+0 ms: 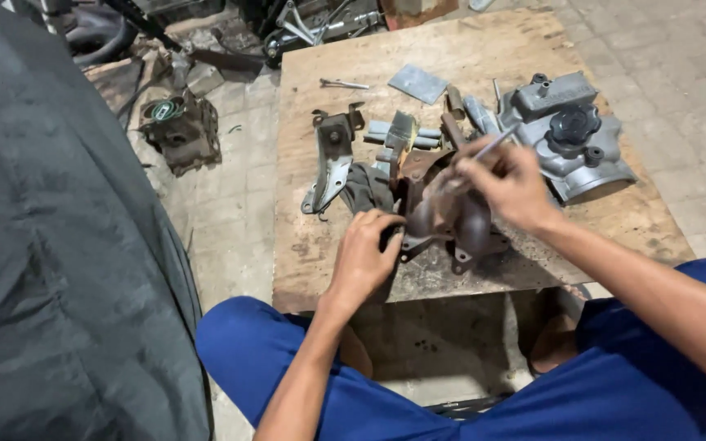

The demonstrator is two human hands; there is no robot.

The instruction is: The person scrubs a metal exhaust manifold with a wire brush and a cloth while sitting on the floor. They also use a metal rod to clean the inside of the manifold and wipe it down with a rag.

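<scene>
A rusty brown cast metal housing (443,216) lies near the front edge of a wooden board (484,57). My left hand (367,253) grips the housing's left side. My right hand (510,181) is closed on a thin metal tool (500,144), held like a pen, with its lower end over the top of the housing. The tool's tip is hidden by my fingers.
On the board lie a grey cast cover with a black round cap (569,131), a bent steel bracket (332,159), a flat metal plate (418,83), several small parts (402,135) and a thin rod (343,83). A dirty engine part (181,131) sits on the paved floor. A dark cover (51,245) fills the left.
</scene>
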